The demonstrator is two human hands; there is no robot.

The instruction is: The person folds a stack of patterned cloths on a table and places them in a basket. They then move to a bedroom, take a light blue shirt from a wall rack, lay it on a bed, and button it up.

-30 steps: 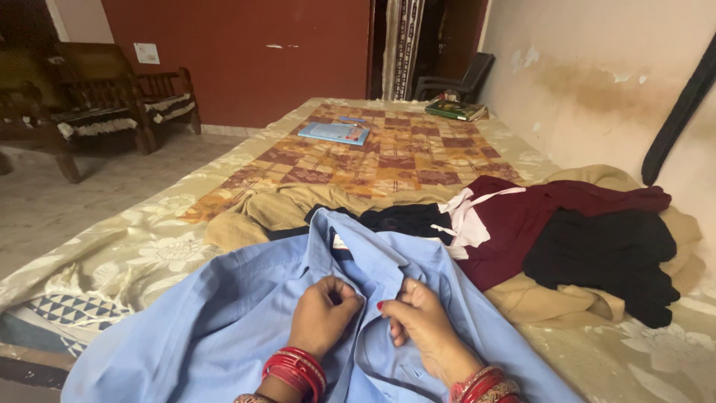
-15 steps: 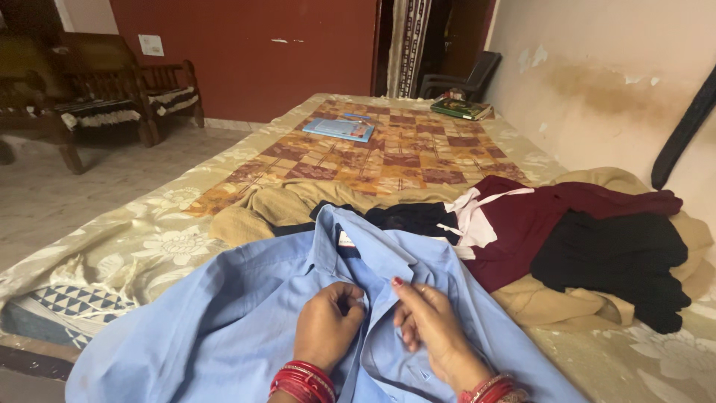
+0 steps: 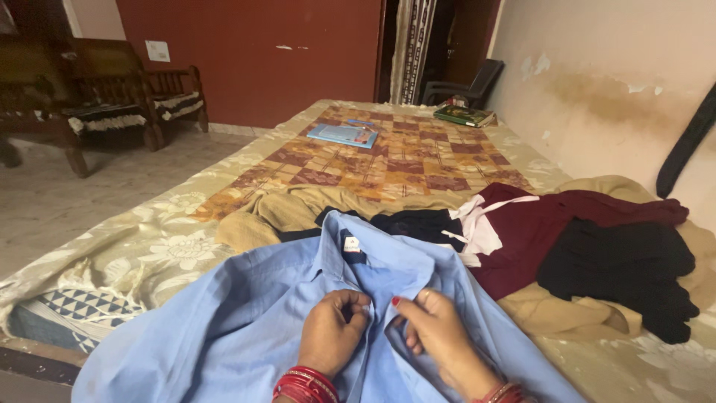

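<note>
A light blue shirt (image 3: 246, 321) lies spread front-up at the near edge of the bed (image 3: 149, 246), at 6 o'clock in the view, its collar pointing toward 12 with a small label showing inside the neck. The cloth is creased, the front placket running down between the two hands. The left hand (image 3: 334, 332) is curled closed, pinching the left edge of the placket just below the collar. The right hand (image 3: 436, 332), touching or nearly touching it, grips the opposite edge with thumb and forefinger. Red bangles (image 3: 304, 384) ring both wrists.

At 2 o'clock from the shirt sits a heap of clothes: a maroon garment (image 3: 552, 224), a black one (image 3: 619, 269), tan cloth (image 3: 298, 209) beneath. Toward 12 a checked spread (image 3: 388, 160) carries a blue book (image 3: 343, 135) and a green book (image 3: 464, 115). A wooden bench (image 3: 112, 112) stands at 10 o'clock.
</note>
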